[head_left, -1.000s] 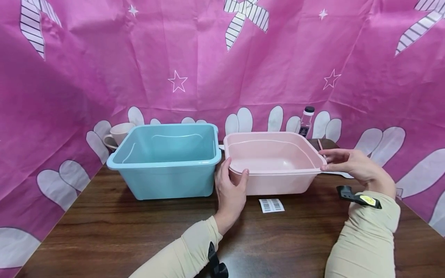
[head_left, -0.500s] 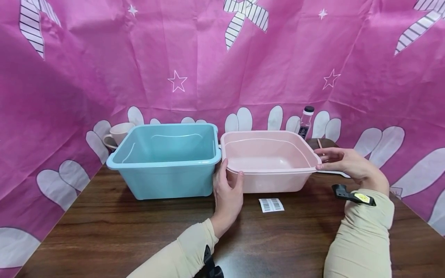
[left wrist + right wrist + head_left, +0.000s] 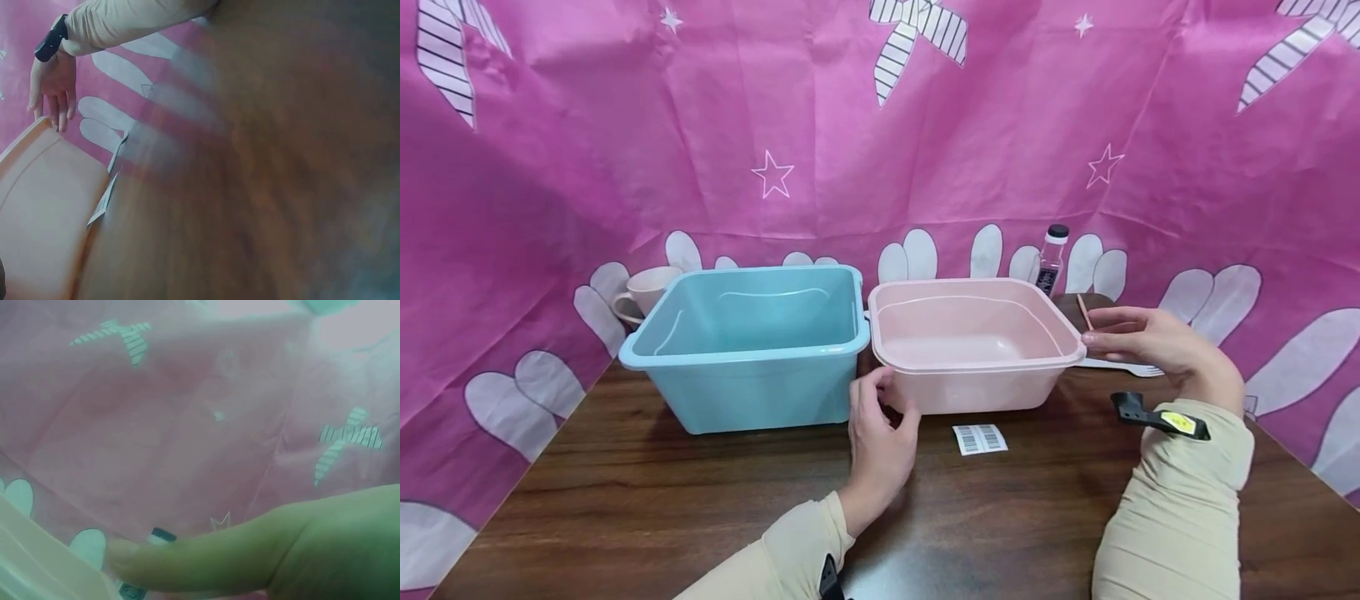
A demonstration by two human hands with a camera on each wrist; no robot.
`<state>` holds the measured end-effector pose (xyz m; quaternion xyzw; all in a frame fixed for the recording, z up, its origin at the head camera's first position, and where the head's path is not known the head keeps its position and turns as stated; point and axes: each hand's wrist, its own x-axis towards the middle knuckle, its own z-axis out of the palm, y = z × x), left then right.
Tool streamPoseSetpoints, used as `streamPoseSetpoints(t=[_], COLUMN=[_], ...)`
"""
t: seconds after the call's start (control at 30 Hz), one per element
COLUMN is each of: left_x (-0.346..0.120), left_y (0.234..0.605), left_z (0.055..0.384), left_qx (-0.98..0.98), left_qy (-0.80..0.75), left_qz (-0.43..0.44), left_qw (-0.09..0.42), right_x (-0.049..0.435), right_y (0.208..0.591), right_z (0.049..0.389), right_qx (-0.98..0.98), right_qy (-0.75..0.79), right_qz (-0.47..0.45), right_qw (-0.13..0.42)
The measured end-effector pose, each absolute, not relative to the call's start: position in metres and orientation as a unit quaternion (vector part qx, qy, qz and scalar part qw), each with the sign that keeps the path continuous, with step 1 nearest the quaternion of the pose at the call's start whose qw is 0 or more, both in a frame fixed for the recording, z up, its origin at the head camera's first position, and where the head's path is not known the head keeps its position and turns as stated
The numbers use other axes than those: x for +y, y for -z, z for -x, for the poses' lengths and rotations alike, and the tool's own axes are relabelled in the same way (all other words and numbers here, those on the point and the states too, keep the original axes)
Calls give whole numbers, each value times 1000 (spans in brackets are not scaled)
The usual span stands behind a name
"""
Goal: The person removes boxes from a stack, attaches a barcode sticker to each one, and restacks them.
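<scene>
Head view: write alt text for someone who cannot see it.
A person's left hand and right hand touch opposite corners of a pink tub standing beside a blue tub on a wooden table. A barcode label lies in front.

Pink tub (image 3: pixel 970 333), blue tub (image 3: pixel 752 333), pink starred backdrop (image 3: pixel 850 125)

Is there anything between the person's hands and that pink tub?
Nothing visible. The left hand is right at the pink tub's near left corner, and the right hand has its fingertips at the tub's right rim.
</scene>
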<state>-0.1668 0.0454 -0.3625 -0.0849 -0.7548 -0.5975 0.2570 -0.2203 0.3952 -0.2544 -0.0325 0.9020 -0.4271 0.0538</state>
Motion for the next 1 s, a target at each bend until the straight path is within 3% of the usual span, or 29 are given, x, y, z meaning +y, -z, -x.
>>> streamPoseSetpoints(t=[0.17,0.27,0.4,0.7,1.0], left_x=[51,58,68,74,82], left_y=[366,366,366,367,370], left_z=[164,164,169,186,197], left_qx=[-764,-782,-806,-841,-874], left_qy=[601,581,530,448,346], left_qz=[151,203,260,303,340], left_qw=[179,98,40,14,-8], right_x=[401,402,397,381,374], right_y=[246,240,232,223,220], right_z=[213,209,207,202,202], right_qx=[874,880,888,873,880], right_qy=[484,475,457,478,462], right_qz=[-2,-2,8,18,26], right_qw=[43,7,-55,-98,-107])
